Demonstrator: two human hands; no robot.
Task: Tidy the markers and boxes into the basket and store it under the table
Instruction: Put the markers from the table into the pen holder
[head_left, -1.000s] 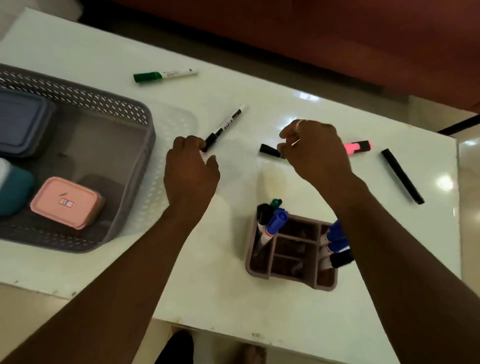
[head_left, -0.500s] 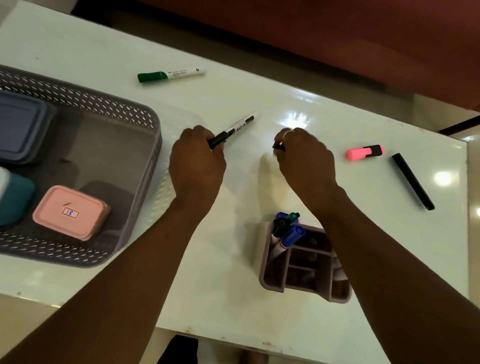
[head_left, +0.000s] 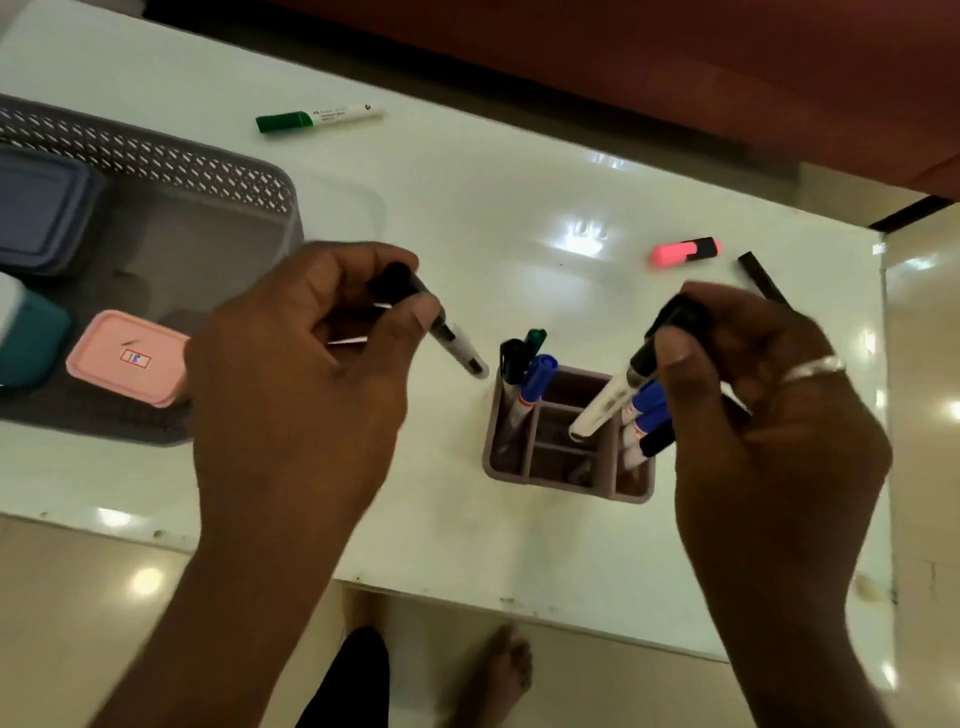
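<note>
Marker-gathering step: left hand (head_left: 311, 364) and right hand (head_left: 748, 384) each grip a black-capped marker (fingers closed); next, drop both into organizer (head_left: 566, 441).

Mauve desk organiser (head_left: 492, 441) sits down between the left fingers (head_left: 415, 312) and the right fingers (head_left: 675, 358), just beneath the right ones, compartments open upward. A silver ring (head_left: 813, 366) circles one right finger. Well below both, glossy beige floor (head_left: 78, 597), a bare foot (head_left: 498, 670), dark cloth (head_left: 348, 680) beside it. Far beyond the fingertips, a red-brown surface (head_left: 675, 67).
</note>
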